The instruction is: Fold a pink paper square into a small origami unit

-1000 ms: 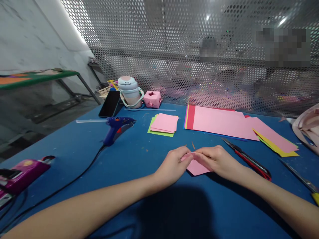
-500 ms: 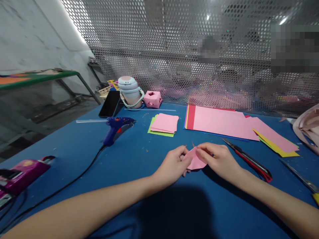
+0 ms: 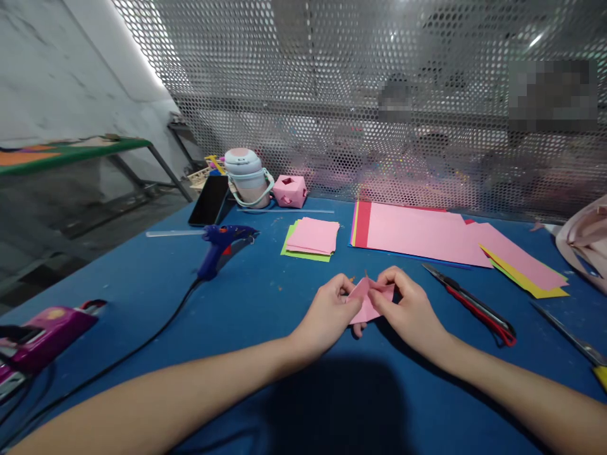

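Observation:
A small pink sheet of folded paper (image 3: 366, 309) is held between my two hands, just above the blue table (image 3: 227, 328). My left hand (image 3: 329, 313) pinches its left side, thumb on top and fingers beneath. On the other side my right hand (image 3: 408, 303) grips the paper, its thumb pressing near the middle crease. The paper's top edge stands up in a peak. Beyond my hands lies a stack of pink square papers (image 3: 313, 235) over light green ones. A red and black box cutter (image 3: 474, 303) rests to the right of my right hand.
At left are a blue glue gun (image 3: 218, 246) with its cord and a purple power strip (image 3: 45, 335). Behind stand a phone (image 3: 208, 201), a lidded flask (image 3: 249, 180) and a pink paper shape (image 3: 290, 191). Coloured sheets (image 3: 412, 230) and scissors (image 3: 573, 338) lie right.
The pink paper has opened out from a flatter fold, showing creases and a raised peak. My right thumb has shifted lower over it. Both hands stay in nearly the same place.

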### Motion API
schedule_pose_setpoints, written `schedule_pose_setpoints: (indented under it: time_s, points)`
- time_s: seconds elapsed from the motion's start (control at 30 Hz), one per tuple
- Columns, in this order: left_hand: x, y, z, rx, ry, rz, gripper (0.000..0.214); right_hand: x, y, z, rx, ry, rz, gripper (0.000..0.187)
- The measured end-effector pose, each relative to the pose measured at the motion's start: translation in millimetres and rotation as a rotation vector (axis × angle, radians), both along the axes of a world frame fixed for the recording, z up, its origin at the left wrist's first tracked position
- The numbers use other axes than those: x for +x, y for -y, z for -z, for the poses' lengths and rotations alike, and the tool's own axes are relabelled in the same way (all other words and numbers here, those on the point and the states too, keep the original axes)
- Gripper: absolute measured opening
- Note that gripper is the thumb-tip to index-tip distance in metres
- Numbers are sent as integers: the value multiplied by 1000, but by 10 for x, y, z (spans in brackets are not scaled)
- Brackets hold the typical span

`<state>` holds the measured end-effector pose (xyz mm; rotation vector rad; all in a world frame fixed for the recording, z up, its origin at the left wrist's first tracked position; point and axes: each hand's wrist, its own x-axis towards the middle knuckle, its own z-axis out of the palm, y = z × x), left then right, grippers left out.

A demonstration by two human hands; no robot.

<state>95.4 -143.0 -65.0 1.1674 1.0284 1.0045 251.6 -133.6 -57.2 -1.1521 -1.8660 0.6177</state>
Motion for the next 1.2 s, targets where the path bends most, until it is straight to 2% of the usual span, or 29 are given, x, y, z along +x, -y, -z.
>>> schedule_pose_setpoints:
  time_s: [0.07,0.17,0.57,0.7,0.9,1.0,1.1,1.2]
  points:
    - [5,5,1,14,-1,10,26,2,3,11,106,-1,-40,16]
    - [6,7,-1,41,-30,29,27,5,14,32,184,-3,-106,19]
    - [14,8,-48,11,5,17,14,27,55,-21,235,95,-257,16]
    - [14,2,-43,8,24,16,15,26,60,-23,276,115,-224,12]
    - [15,-3,13,22,8,-2,25,34,56,5,383,148,-239,23]
    - [12,0,24,42,-54,17,29,57,9,16,385,120,-166,10]
    - [10,-7,31,39,-81,32,30,83,-59,21,383,115,-93,15]
    - [11,-18,26,18,-75,30,32,95,-94,26,392,137,-63,13]
